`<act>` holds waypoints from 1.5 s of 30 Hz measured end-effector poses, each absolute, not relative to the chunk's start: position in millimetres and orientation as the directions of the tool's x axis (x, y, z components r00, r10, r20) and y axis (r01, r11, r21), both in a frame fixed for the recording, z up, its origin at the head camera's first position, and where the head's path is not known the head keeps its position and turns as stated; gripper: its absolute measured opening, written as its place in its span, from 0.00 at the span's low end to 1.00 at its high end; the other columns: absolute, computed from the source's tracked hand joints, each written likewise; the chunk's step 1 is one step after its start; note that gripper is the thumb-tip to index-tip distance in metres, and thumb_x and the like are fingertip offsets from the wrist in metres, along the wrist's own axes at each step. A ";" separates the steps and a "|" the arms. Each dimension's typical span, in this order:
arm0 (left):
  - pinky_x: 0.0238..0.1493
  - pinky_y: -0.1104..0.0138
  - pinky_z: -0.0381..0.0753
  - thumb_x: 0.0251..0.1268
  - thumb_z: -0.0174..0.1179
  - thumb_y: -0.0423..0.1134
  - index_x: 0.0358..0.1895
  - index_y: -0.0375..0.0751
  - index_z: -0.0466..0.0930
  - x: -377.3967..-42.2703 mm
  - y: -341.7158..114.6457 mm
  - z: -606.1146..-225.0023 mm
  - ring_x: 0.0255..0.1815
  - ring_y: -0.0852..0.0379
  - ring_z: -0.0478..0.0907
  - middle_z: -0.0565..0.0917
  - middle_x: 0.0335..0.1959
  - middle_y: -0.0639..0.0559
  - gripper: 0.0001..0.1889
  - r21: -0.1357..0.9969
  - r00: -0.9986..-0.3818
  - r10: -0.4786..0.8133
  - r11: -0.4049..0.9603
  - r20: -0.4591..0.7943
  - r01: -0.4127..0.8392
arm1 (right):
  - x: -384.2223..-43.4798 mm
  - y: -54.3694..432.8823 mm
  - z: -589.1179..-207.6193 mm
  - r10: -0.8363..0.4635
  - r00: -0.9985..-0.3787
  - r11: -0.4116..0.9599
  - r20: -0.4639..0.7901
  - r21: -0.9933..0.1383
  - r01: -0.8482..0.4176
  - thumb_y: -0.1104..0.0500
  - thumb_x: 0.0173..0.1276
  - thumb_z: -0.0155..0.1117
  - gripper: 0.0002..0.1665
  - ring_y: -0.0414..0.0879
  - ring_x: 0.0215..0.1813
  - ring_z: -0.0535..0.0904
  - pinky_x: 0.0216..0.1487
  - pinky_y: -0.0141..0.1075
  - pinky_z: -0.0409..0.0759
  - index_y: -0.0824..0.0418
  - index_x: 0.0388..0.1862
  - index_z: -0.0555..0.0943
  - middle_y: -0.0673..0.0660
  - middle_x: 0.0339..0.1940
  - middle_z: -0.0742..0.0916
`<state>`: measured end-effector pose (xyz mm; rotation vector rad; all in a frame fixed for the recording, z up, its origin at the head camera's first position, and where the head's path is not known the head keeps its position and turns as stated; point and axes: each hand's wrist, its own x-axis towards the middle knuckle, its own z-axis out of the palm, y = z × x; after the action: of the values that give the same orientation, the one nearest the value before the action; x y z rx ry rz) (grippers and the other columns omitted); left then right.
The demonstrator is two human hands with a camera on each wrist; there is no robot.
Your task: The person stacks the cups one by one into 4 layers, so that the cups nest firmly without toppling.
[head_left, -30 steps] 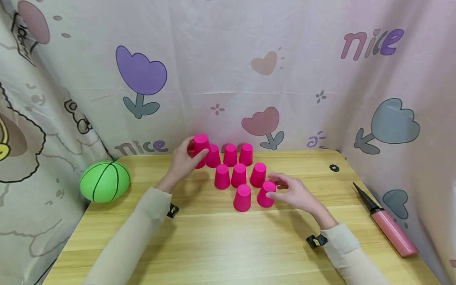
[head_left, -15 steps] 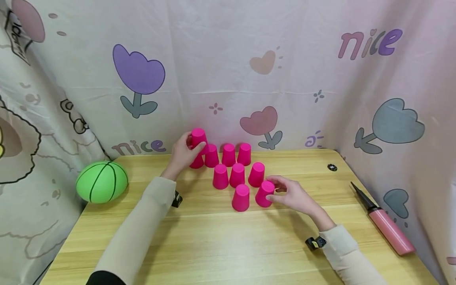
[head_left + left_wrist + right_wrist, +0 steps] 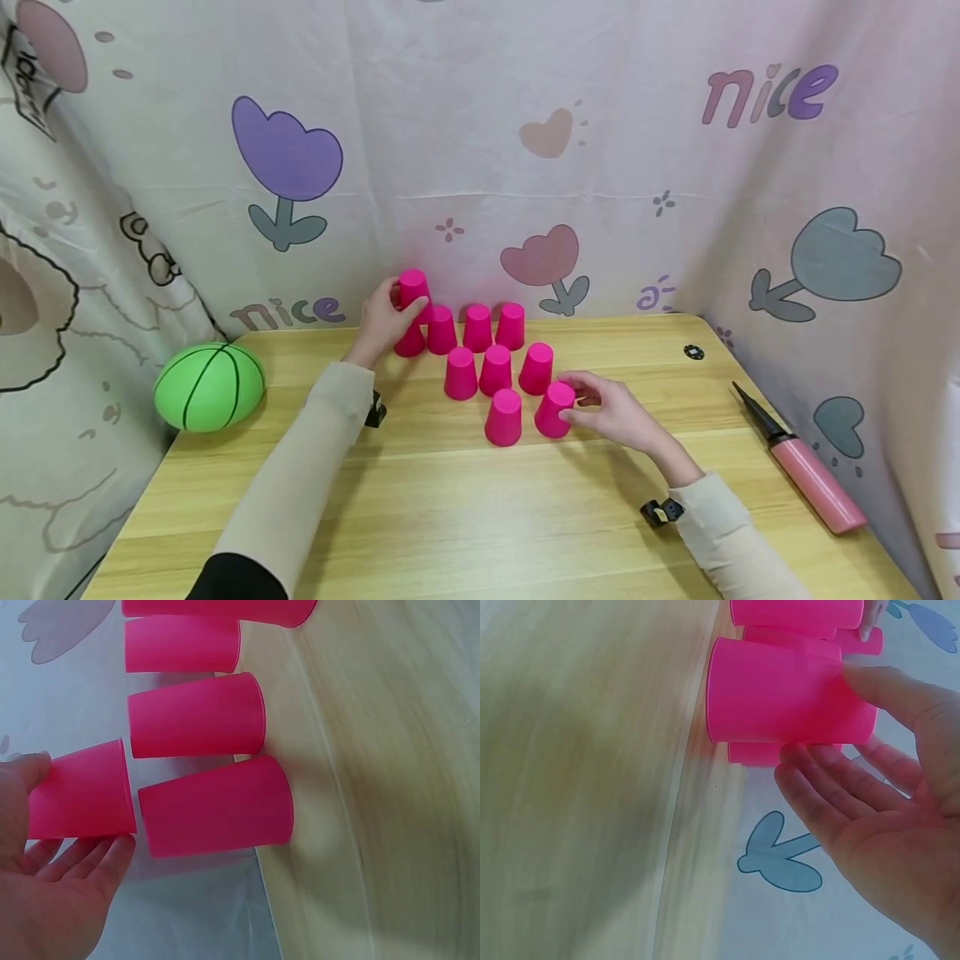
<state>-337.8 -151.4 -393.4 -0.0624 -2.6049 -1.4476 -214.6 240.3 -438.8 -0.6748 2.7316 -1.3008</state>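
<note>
Your left hand (image 3: 379, 320) holds a pink cup (image 3: 413, 290) over the far-left cup (image 3: 408, 343); your right hand (image 3: 611, 410) grips the near-right cup (image 3: 553, 411). Green ball (image 3: 209, 387) at left edge of table (image 3: 465, 517), pink pump (image 3: 810, 477) along the right.

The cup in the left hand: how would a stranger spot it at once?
On the wooden table, find the rows of pink cups towards the back. At the back row's left end is the left hand. The cup it grips is the only one raised off the table, above another cup.
</note>
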 end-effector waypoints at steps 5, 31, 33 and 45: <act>0.72 0.45 0.79 0.75 0.65 0.49 0.80 0.40 0.61 -342.4 -151.8 -395.2 0.71 0.36 0.76 0.76 0.72 0.35 0.38 0.837 -0.987 -0.040 0.536 0.154 0.109 | -215.3 239.5 -440.4 -0.407 -0.902 0.554 0.144 -0.746 -0.369 0.58 0.68 0.77 0.35 0.53 0.57 0.87 0.64 0.52 0.85 0.66 0.70 0.77 0.61 0.63 0.88; 0.73 0.46 0.78 0.74 0.66 0.50 0.81 0.41 0.60 -348.3 -155.3 -396.8 0.72 0.35 0.76 0.75 0.73 0.34 0.39 0.836 -0.989 -0.014 0.536 0.149 0.118 | -214.5 232.3 -439.0 -0.390 -0.914 0.567 0.116 -0.751 -0.337 0.55 0.66 0.79 0.36 0.53 0.58 0.87 0.62 0.51 0.87 0.62 0.70 0.78 0.58 0.59 0.89; 0.73 0.46 0.77 0.74 0.67 0.50 0.80 0.40 0.60 -348.2 -157.1 -397.0 0.72 0.35 0.76 0.75 0.73 0.33 0.39 0.836 -0.987 -0.011 0.532 0.163 0.132 | -214.8 232.4 -433.8 -0.378 -0.917 0.573 0.125 -0.747 -0.338 0.55 0.65 0.80 0.35 0.52 0.57 0.87 0.62 0.52 0.87 0.61 0.68 0.79 0.56 0.57 0.89; 0.73 0.43 0.76 0.74 0.66 0.53 0.81 0.41 0.58 -330.8 -177.2 -397.2 0.74 0.33 0.74 0.74 0.73 0.28 0.41 0.812 -0.981 -0.012 0.562 0.195 0.155 | -229.8 225.9 -385.1 -0.317 -0.915 0.513 0.249 -0.766 -0.386 0.55 0.64 0.80 0.33 0.52 0.52 0.88 0.56 0.44 0.90 0.59 0.66 0.80 0.58 0.56 0.89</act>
<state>-330.8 -177.2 -397.2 -0.1207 -2.6157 -1.3863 -229.8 225.9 -385.1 -0.6521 2.7989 -1.4486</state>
